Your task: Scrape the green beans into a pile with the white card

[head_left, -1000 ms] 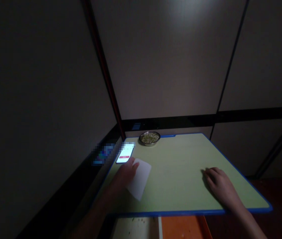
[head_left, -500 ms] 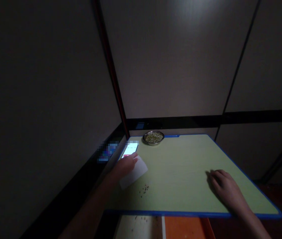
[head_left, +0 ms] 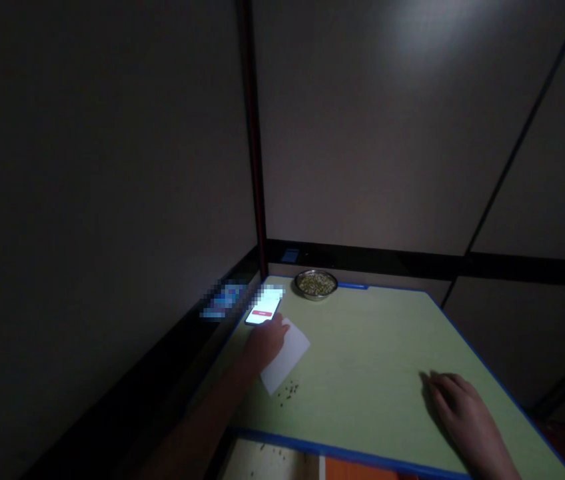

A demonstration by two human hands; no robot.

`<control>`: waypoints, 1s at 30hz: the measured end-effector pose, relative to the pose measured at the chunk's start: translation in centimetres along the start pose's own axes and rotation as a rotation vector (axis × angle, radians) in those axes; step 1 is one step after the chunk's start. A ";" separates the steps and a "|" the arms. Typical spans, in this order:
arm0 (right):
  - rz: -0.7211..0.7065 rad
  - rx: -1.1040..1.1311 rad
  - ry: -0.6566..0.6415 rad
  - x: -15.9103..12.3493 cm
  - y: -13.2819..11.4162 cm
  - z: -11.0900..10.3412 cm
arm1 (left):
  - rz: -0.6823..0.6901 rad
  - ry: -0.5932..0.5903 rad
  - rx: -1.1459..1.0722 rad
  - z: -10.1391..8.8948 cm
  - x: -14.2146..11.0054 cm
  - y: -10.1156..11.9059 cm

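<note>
Well, the left of the hands point(head_left: 266, 341) grips thin, flat, straight-edged paper point(head_left: 290, 353).

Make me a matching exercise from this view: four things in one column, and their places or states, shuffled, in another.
Things:
1. Paper
2. Phone
3. Bowl
4. Right hand

Places or states:
A. At the right side of the table
B. Holding small grains
C. Gripped by the left hand
D. Lying with its screen lit

Right pairs: 1-C, 2-D, 3-B, 4-A
</note>
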State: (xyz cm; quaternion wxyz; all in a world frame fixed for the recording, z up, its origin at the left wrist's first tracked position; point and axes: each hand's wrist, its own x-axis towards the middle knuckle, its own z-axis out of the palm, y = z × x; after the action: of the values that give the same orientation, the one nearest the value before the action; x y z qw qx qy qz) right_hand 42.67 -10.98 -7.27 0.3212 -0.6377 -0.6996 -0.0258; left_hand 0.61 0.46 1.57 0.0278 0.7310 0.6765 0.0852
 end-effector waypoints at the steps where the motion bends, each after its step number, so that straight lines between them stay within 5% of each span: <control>1: -0.003 0.007 -0.001 0.0 0.0 0.1 | 0.004 0.000 0.007 -0.1 0.3 0.3; 14: 0.061 0.037 0.001 0.7 -3.2 -1.4 | 0.030 0.025 0.067 0.7 1.9 4.1; 30: 0.050 0.013 0.022 0.3 -2.0 -0.8 | 0.411 0.016 0.185 1.8 0.4 6.4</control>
State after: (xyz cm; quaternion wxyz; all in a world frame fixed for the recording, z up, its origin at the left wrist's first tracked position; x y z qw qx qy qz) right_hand 41.14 -11.40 -5.75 0.3337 -0.6525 -0.6801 -0.0203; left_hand 7.28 0.48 0.83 -0.0626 0.8521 0.5185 0.0326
